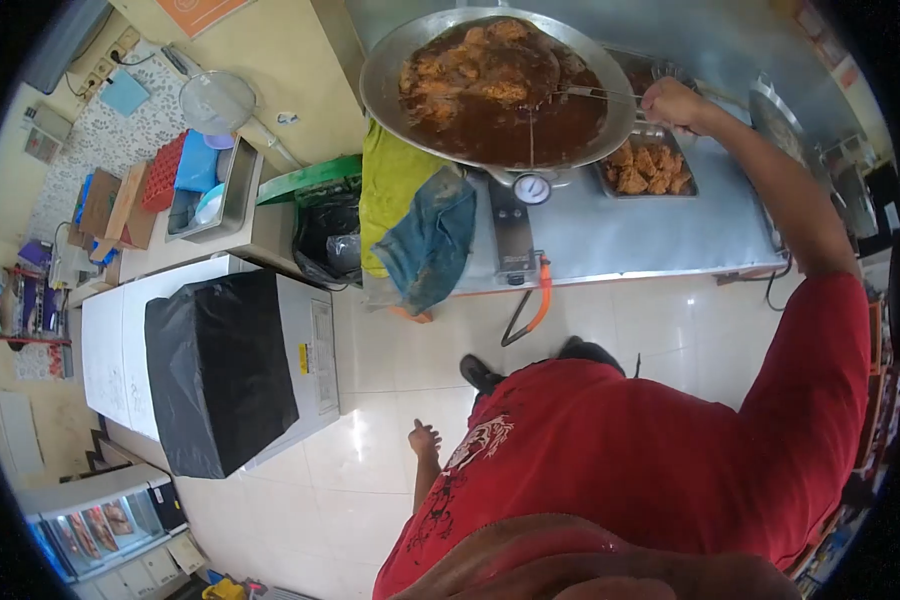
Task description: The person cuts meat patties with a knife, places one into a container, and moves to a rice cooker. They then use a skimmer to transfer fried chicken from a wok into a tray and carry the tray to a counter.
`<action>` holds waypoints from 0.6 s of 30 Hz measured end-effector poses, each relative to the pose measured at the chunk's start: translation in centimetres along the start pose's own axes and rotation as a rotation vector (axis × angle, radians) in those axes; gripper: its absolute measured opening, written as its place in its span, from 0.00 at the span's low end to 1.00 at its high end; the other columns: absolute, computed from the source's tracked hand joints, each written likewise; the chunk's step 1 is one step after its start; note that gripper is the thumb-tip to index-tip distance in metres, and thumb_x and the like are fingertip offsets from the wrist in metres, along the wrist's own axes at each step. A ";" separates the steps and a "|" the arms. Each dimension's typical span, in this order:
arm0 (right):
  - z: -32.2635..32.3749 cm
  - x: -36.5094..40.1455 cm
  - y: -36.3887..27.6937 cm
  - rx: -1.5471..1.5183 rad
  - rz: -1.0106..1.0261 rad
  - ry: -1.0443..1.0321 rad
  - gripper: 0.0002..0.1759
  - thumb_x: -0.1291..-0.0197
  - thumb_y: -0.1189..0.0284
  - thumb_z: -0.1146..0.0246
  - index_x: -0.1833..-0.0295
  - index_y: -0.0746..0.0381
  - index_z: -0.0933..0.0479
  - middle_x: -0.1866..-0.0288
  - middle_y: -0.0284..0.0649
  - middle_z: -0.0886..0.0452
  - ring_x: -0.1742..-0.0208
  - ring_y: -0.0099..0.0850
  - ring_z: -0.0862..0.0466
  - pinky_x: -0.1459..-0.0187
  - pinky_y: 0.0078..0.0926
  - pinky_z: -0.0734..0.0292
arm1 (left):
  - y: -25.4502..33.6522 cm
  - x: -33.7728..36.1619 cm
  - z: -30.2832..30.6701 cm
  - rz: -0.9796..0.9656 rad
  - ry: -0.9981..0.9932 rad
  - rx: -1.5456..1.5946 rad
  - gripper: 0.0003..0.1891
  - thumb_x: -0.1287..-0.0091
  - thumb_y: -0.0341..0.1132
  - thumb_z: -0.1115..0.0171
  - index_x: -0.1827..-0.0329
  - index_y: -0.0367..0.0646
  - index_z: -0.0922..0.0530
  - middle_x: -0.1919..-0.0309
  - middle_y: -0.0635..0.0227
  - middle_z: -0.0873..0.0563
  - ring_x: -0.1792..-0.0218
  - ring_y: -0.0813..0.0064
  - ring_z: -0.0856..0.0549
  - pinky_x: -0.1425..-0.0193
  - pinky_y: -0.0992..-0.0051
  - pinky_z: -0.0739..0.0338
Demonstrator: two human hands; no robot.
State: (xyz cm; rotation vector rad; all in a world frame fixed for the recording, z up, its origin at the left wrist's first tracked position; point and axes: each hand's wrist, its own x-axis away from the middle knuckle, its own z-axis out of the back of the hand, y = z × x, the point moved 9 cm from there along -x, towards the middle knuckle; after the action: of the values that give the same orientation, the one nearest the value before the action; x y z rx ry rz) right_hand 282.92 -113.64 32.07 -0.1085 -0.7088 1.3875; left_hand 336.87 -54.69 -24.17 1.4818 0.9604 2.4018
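My right hand (673, 105) is closed round the handle of a metal skimmer (598, 93), which reaches over the rim of a large wok (382, 95). Its head lies among the frying chicken (500, 92) in dark, bubbling oil (570, 130), mostly hidden. A dial thermometer (531, 188) hangs at the wok's near edge, its stem in the oil. Just below my right hand, a metal tray (660, 194) holds several browned fried chicken pieces (645, 165). Down at my side, my left hand (425, 438) hangs with loosely bent fingers apart, holding nothing.
The wok sits over a gas stove (513, 235) on a metal counter (610, 245), with an orange hose (542, 300) below. A blue cloth (430, 235) drapes over the counter's left end. Left stand a bin bag (325, 240) and a white chest (315, 350) under black plastic (220, 375).
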 end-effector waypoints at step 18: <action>19.1 -16.5 -5.3 0.772 0.613 0.150 0.22 0.53 0.78 0.32 0.48 0.58 0.20 0.43 0.44 0.22 0.40 0.43 0.21 0.39 0.39 0.24 | -2.6 16.6 -17.9 0.169 0.268 0.032 0.32 0.24 0.58 0.56 0.63 0.34 0.19 0.79 0.59 0.17 0.85 0.67 0.22 0.84 0.69 0.34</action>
State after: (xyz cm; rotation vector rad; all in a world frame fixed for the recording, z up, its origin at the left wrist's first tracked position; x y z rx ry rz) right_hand 277.38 -136.29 43.18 0.1976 0.0399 2.1283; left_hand 312.97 -53.03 -18.78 1.3228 0.9625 2.7733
